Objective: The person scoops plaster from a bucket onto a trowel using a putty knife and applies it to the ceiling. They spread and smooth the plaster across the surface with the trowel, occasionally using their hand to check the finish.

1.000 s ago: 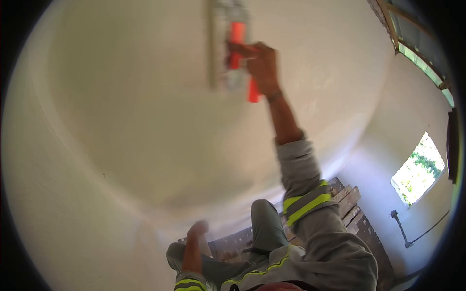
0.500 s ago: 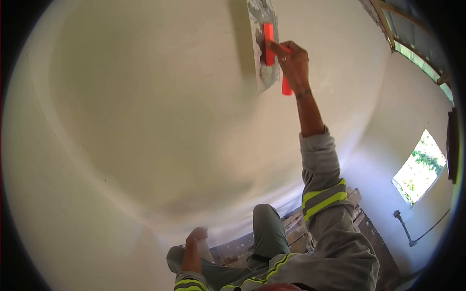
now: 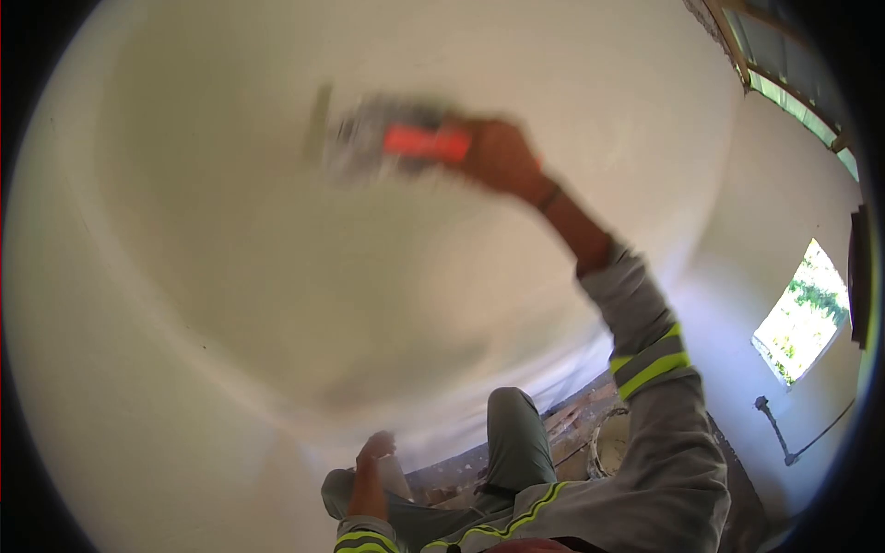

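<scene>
The right hand (image 3: 502, 155) holds a trowel (image 3: 364, 143) to a white wall (image 3: 230, 276).
I see fingers closed round its orange handle, blade high up; plaster looks mostly smooth, little left. The left hand (image 3: 376, 450) hangs low, grip unclear.

Matt, smooth plaster wall (image 3: 277, 276); trowel (image 3: 369, 138) with grey metal blade, glossy orange plastic handle; rough wooden planks (image 3: 562, 419) lower centre.

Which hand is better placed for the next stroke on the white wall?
The right. The right hand grips the orange-handled trowel, raised against the wall. The left hand sits low beside the knee, far from the tool.
</scene>
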Demonstrator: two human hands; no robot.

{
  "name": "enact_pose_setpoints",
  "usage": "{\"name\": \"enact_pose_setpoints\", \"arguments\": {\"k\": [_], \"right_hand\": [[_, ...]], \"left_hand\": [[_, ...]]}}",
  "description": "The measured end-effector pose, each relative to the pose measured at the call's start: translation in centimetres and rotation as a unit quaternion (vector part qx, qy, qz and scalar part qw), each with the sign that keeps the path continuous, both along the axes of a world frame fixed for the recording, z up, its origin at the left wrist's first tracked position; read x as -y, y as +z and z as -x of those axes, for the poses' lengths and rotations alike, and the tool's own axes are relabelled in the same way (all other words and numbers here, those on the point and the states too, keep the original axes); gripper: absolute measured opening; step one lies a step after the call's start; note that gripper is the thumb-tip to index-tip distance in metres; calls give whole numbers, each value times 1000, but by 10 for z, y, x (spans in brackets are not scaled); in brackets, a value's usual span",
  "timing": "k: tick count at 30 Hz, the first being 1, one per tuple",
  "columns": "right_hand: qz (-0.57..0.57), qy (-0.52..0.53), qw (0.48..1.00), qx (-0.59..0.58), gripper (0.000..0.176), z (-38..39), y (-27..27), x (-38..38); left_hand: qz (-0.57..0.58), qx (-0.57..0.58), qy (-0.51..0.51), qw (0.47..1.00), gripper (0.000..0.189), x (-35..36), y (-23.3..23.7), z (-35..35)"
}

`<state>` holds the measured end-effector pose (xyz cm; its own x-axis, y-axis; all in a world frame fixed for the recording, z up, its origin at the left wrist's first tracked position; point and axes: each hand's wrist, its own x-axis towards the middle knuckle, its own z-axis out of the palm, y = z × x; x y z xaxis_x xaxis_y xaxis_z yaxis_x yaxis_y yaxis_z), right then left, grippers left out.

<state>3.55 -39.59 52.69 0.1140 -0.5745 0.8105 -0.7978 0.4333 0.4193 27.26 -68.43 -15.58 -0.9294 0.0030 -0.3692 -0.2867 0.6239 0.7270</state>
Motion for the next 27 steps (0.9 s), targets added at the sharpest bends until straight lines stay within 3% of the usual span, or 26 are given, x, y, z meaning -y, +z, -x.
{"name": "enact_pose_setpoints", "arguments": {"k": [1, 2, 3, 4, 5, 6, 8, 9, 10, 11, 12, 13, 14, 15, 17, 19, 20, 21, 22, 23, 24, 25, 26, 27], "right_hand": [[50, -13, 997, 53, 30, -5, 42, -20], [67, -48, 996, 19, 30, 2, 82, -34], [79, -66, 994, -48, 34, 22, 117, -43], [103, -14, 983, 155, 26, -2, 143, -44], [113, 6, 965, 238, 34, -20, 169, -45], [97, -40, 978, 181, 36, -16, 181, -42], [65, -101, 976, 180, 36, -11, 175, -31], [57, -107, 965, 233, 37, -11, 156, -26], [48, -113, 951, 283, 37, -17, 135, -18], [-45, -115, 992, 7, 44, 37, 102, -17], [-67, -63, 994, -54, 30, 31, 60, -17], [-93, -105, 989, 49, 35, 39, 13, -10], [-79, -68, 994, 22, 37, 40, -41, -6], [-100, -41, 990, 88, 35, 30, -84, -8], [-158, -53, 965, 201, 32, 16, -148, -18], [-157, -30, 963, 219, 30, 11, -158, -32], [-145, -26, 970, 195, 31, 15, -151, -45], [-137, -21, 976, 168, 31, 7, -129, -51], [-93, -88, 973, 193, 36, 9, -97, -63], [27, -17, 999, 43, 26, 49, -73, -76], [49, -89, 980, 173, 24, 44, -19, -95], [102, -25, 980, 170, 24, 48, 29, -105], [148, -9, 984, 103, 27, 77, 69, -116], [190, -70, 978, 59, 30, 81, 102, -121]], "left_hand": [[38, -26, -22, 999, 14, 3, -7, -1], [75, -54, -43, 995, 14, 6, -18, 2], [-107, -3, 39, 993, 15, 19, -42, 2], [-120, 20, 71, 990, 15, 17, -43, -3], [-133, 41, 104, 985, 15, 12, -39, -5], [-146, 61, 136, 978, 15, 10, -38, -3], [-154, 95, 131, 975, 15, 8, -33, 0], [-160, 113, 127, 973, 15, 6, -30, 1], [-23, 22, -7, 999, 14, 8, -37, 5], [117, -68, -140, 981, 14, 14, -47, 7], [251, -157, -267, 917, 14, 17, -52, 8], [229, -131, -254, 931, 13, 12, -46, 12], [207, -104, -242, 942, 12, -2, -21, 16], [186, -78, -230, 952, 12, -15, -5, 20], [111, -13, -191, 975, 13, -19, -18, 20], [7, 66, -145, 987, 15, 2, -59, 14], [-62, 109, -118, 985, 16, 13, -65, 16], [45, 110, -99, 988, 18, 6, -52, 17], [60, 35, -126, 990, 17, 7, -37, 26], [69, -31, -154, 985, 17, 9, -40, 22], [-106, -10, -50, 993, 12, 4, -41, 12], [-280, -3, 56, 958, 7, -2, -40, 3], [-233, 27, 84, 969, 11, -8, -26, -1], [-183, 58, 111, 975, 14, -10, -9, -2]]}}
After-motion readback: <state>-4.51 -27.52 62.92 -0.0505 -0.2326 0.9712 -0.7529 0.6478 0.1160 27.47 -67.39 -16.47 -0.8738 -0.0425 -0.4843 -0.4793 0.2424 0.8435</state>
